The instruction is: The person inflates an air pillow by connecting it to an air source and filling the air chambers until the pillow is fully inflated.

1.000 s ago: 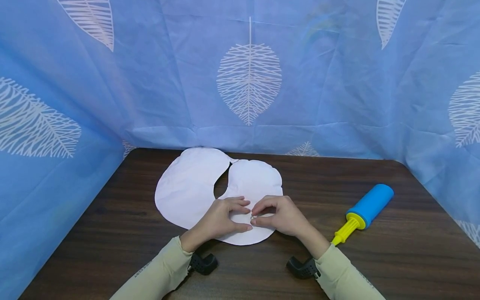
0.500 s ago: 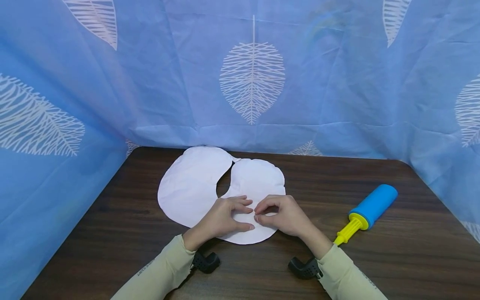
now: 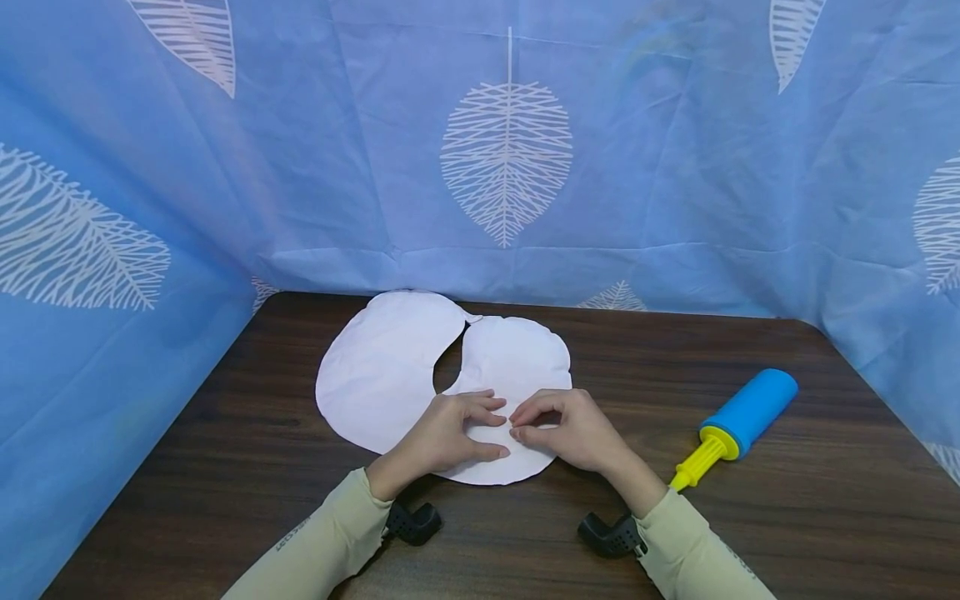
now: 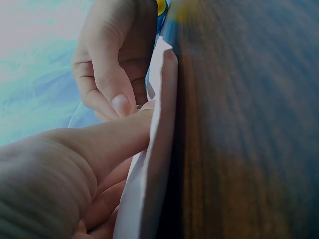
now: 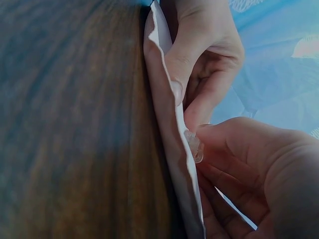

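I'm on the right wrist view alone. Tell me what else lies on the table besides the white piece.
Observer: The head view shows a blue and yellow pump on the brown table, to the right of the right hand.
Operator: Tell me which way it lies.
Observer: Diagonally: the yellow end is near the right sleeve, the blue end farther from the person.
Operator: Now give me the outline of what I see edge-on.
Observer: From above, the white piece has two rounded lobes, with the tabletop showing through a gap between them.
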A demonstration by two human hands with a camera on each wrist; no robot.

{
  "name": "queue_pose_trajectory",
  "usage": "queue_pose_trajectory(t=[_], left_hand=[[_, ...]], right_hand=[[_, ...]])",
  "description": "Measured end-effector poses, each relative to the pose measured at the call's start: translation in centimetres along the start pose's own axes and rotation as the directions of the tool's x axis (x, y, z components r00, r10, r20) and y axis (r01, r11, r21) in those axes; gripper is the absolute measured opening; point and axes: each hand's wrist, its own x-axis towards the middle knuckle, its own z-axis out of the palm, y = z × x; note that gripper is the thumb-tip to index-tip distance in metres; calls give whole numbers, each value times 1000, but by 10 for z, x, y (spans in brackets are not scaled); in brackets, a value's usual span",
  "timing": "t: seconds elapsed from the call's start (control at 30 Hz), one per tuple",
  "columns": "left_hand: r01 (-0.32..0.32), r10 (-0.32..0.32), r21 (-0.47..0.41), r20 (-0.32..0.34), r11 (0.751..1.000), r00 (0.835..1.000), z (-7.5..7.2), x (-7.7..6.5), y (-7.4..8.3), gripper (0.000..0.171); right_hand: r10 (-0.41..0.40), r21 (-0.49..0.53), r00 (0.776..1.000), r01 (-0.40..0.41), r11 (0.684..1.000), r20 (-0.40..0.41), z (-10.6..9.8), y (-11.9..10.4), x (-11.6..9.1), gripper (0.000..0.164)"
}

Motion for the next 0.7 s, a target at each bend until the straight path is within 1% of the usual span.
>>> queue_pose_trajectory(t=[0.2, 0.5, 0.7], left_hand=[[-3, 3, -3, 0, 1000, 1000, 0, 0, 0, 38], [-2, 2, -12, 7, 1000, 1000, -2, 0, 1, 38], [-4, 4, -17, 5, 1000, 1000, -2, -1, 1, 37]], right_hand=[[20, 10, 1000, -20, 1000, -8, 0, -1, 0, 11], [38, 16, 999, -38, 999, -19, -2, 0, -1, 9], [44, 10, 999, -44, 999, -11, -2, 2, -1, 9]])
